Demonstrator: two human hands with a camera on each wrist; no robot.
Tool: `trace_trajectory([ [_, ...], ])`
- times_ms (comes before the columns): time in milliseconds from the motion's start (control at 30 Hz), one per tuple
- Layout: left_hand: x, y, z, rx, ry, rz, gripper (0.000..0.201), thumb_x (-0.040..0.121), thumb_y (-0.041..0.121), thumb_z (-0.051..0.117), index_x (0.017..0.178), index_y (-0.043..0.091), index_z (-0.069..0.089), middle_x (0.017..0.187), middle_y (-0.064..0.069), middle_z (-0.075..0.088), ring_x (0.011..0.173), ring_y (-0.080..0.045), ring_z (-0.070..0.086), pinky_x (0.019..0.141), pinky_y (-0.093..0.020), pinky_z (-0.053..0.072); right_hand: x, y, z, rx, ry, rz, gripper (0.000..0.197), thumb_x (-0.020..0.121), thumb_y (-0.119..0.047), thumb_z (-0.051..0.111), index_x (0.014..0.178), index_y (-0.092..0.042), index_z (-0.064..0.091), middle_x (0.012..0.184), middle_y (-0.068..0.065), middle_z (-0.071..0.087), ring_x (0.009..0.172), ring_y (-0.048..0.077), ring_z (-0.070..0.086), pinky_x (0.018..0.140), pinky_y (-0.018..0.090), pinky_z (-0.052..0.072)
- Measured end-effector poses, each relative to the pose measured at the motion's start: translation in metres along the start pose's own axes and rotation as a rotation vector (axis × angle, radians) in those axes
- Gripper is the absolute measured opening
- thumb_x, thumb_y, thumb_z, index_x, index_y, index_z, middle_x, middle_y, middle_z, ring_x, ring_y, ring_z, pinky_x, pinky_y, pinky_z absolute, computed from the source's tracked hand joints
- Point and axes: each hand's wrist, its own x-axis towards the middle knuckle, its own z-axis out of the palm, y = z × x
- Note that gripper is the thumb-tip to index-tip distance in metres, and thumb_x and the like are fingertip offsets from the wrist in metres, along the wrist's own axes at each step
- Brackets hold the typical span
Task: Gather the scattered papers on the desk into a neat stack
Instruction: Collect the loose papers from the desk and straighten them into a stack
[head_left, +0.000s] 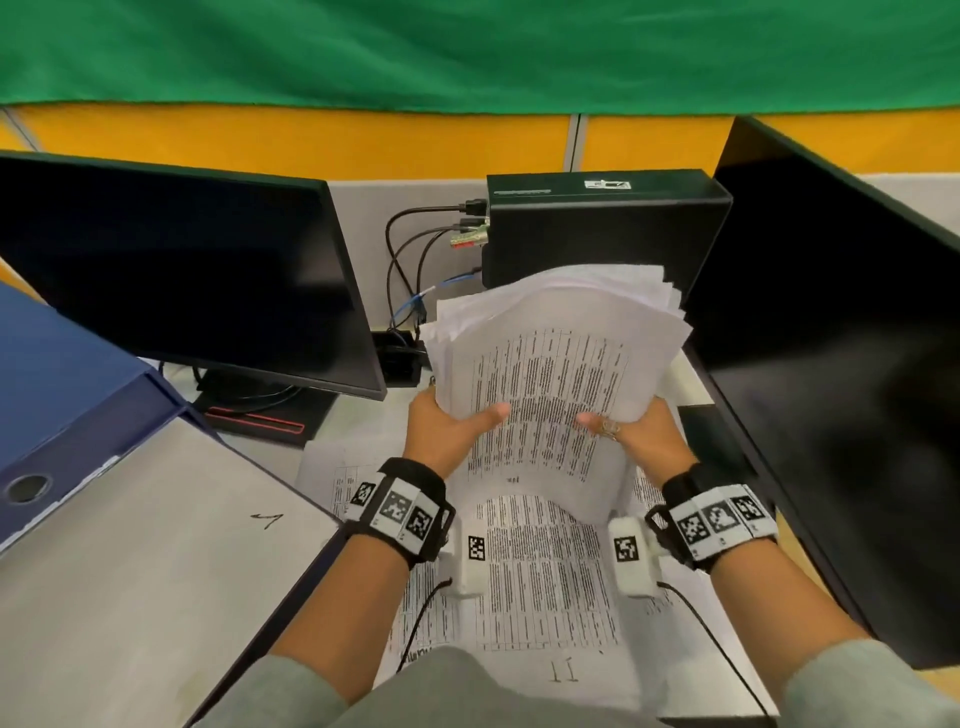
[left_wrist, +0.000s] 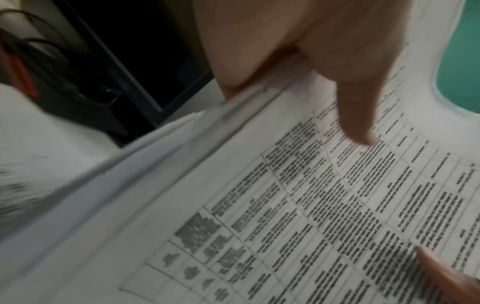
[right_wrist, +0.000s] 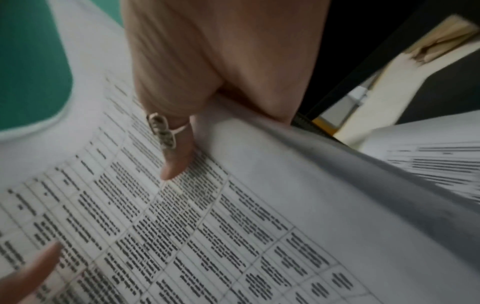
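Grey sleeves (head_left: 857, 686) got cropped at 6 o'clock. Left hand (head_left: 447, 431) and right hand (head_left: 641, 436) clamped the paper stack (head_left: 550, 364) upright over loose sheets (head_left: 545, 582) hiding the tabletop (head_left: 363, 415); print blurry, monitors (head_left: 182, 270) dark.

We wear soft grey-green sleeves (head_left: 291, 686) on both arms. Each wrist has a black strap (head_left: 410, 480) with white tags covered in little black squares. A small white box (head_left: 631, 558) with the same kind of tag hangs under each wrist, trailing a thin black wire (head_left: 711, 639). Our right thumb has a silver ring (right_wrist: 162, 131).
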Motion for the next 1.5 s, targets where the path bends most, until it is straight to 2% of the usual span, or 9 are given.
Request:
trace_trajectory([
  [100,-0.008,-0.025,0.004,0.076,0.019,-0.077,0.034,0.075,0.023,0.075,0.105,0.020,0.060,0.092,0.005,0.065,0.096,-0.019,0.065,0.077,-0.025,0.053,-0.008,0.019,0.008,-0.046,0.007,0.048,0.056,0.070,-0.038,0.073,0.120,-0.019,0.055,0.127,0.010,0.060,0.117,0.023,0.055,0.101,0.046,0.043],
  [367,0.003,-0.018,0.006,0.239,0.091,-0.046,0.056,0.067,0.037,0.079,0.112,0.011,0.059,0.103,-0.001,0.065,0.093,-0.016,0.062,0.083,-0.033,0.054,0.013,0.011,-0.017,-0.239,0.129,0.081,0.039,0.085,-0.007,0.063,0.123,-0.002,0.055,0.119,0.012,0.061,0.109,0.025,0.057,0.095,0.039,0.046],
  [467,-0.007,-0.056,-0.003,0.351,0.109,-0.225,0.061,0.083,0.059,0.050,0.123,0.013,0.053,0.122,-0.006,0.058,0.106,-0.020,0.055,0.096,-0.035,0.045,0.010,0.038,-0.036,-0.388,0.131,0.265,0.036,0.083,-0.006,0.065,0.117,0.001,0.057,0.118,0.021,0.061,0.108,0.035,0.058,0.095,0.047,0.048],
  [533,-0.018,-0.090,-0.013,0.714,0.027,-0.455,0.087,0.082,0.074,0.016,0.136,0.011,0.042,0.144,-0.017,0.040,0.130,-0.033,0.039,0.110,-0.047,0.031,0.000,0.060,-0.044,-0.476,0.159,0.378,0.035,0.082,-0.007,0.066,0.114,0.005,0.055,0.116,0.023,0.061,0.109,0.038,0.057,0.096,0.048,0.047],
  [633,-0.038,-0.127,-0.015,1.027,0.011,-0.734,0.079,0.090,0.063,0.024,0.148,0.016,-0.001,0.154,-0.022,-0.011,0.141,-0.045,-0.009,0.113,-0.061,0.008,-0.013,0.084,-0.048,-0.557,0.171,0.463,0.039,0.081,-0.010,0.068,0.113,0.007,0.053,0.112,0.023,0.059,0.106,0.038,0.056,0.092,0.043,0.048],
  [900,-0.034,-0.127,-0.002,0.944,-0.096,-0.456,0.059,0.093,0.010,0.045,0.147,0.017,0.022,0.156,-0.011,0.013,0.143,-0.029,0.014,0.116,-0.040,0.021,-0.017,0.099,-0.053,-0.463,0.229,0.579,0.036,0.081,-0.007,0.068,0.111,0.004,0.053,0.096,0.013,0.055,0.102,0.036,0.055,0.093,0.044,0.046],
  [1033,-0.038,-0.118,-0.032,1.100,0.079,-0.595,0.096,0.081,0.043,0.064,0.147,0.028,-0.004,0.155,-0.014,-0.017,0.143,-0.037,-0.007,0.111,-0.056,0.017,-0.022,0.099,-0.057,-0.460,0.203,0.657,0.013,0.082,-0.007,0.066,0.088,-0.004,0.054,0.106,0.019,0.058,0.112,0.040,0.053,0.099,0.047,0.043],
  [1233,-0.036,-0.108,-0.041,0.980,0.049,-0.819,0.144,0.051,0.068,0.075,0.142,0.023,-0.026,0.154,-0.022,-0.008,0.142,-0.041,0.010,0.109,-0.059,0.023,-0.027,0.096,-0.050,-0.545,0.112,0.760,0.052,0.087,-0.025,0.063,0.124,0.008,0.047,0.132,0.026,0.049,0.125,0.040,0.045,0.105,0.044,0.036],
  [1500,-0.029,-0.101,-0.015,1.218,0.241,-0.468,0.091,0.080,0.023,0.067,0.145,0.005,0.007,0.149,-0.020,0.014,0.131,-0.033,0.028,0.108,-0.042,0.034,-0.029,0.088,-0.065,-0.447,0.128,0.785,0.055,0.084,-0.024,0.066,0.126,0.004,0.046,0.133,0.024,0.050,0.127,0.040,0.043,0.103,0.047,0.034],
])
